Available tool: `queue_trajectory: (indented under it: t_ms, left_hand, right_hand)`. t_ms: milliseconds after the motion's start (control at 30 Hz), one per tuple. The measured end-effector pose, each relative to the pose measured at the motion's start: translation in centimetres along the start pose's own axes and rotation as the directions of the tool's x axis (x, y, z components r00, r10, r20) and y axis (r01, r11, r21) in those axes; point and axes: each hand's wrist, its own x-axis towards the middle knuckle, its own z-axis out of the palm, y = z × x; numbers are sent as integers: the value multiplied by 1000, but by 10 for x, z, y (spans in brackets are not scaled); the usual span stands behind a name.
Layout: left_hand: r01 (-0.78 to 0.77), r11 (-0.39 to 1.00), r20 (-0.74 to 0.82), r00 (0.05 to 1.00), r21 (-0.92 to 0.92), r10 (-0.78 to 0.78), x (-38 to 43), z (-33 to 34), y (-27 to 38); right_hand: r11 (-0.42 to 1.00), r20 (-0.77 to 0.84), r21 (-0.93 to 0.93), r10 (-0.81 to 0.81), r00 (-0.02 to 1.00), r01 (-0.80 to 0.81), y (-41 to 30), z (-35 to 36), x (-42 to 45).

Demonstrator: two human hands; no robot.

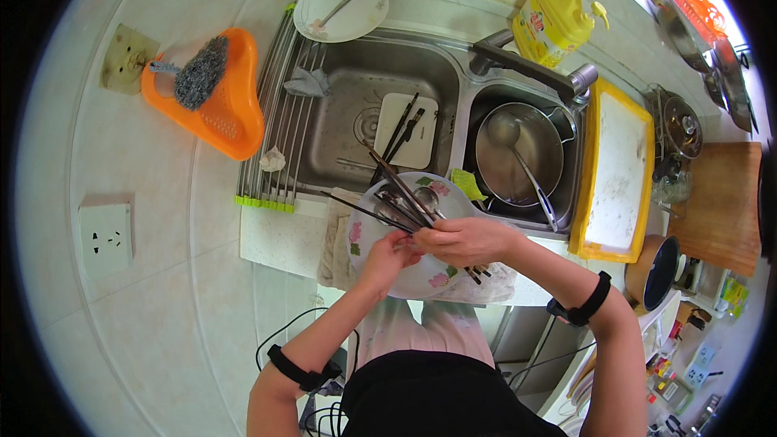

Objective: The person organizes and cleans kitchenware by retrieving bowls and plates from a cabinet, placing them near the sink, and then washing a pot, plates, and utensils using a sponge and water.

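My right hand (pixel 464 240) is closed around a bundle of dark chopsticks (pixel 403 185), whose other ends stick out below the palm. Beside it, the fingers of my left hand (pixel 385 261) pinch dark chopsticks (pixel 358 206) that slant out to the left. Under both hands lies a white plate (pixel 413 284) with pink flowers and green leaves. A metal spoon (pixel 427 196) rests on that plate, partly hidden by the chopsticks. The plate sits on a folded cloth (pixel 334 243) at the counter's front edge.
In the left basin (pixel 328 152), chopsticks (pixel 403 127) lie on a white board (pixel 391 109). The right basin holds a pot (pixel 485 164) of cloudy water with a ladle (pixel 528 170). Nearby are a faucet (pixel 528 67), yellow soap bottle (pixel 546 24), roll-up rack (pixel 267 133), oval plate (pixel 306 12) and orange strainer (pixel 243 115).
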Motion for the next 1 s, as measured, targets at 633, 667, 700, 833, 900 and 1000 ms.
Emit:
queue_trajectory:
  t_ms: [633,667,700,833,900,1000]
  left_hand:
    - [-84,930,138,990,358,36,2,-25,5]
    - [-97,884,148,989,458,32,1,-27,7]
    - [-102,882,149,988,460,37,1,-29,9]
    - [-131,758,196,981,639,4,-7,-36,29]
    - [-113,766,280,956,633,-90,-19,-34,61]
    - [-104,816,224,974,569,-32,-19,-45,107]
  right_hand:
    - [551,210,559,629,749,-619,-25,20,17]
    - [569,226,559,595,771,-603,-25,19,19]
    - [572,222,557,596,772,-602,-26,19,19]
    - [489,219,619,644,733,-614,-6,16,14]
    - [476,188,645,659,728,-598,22,12,10]
    - [390,358,583,664,656,-713,70,21,6]
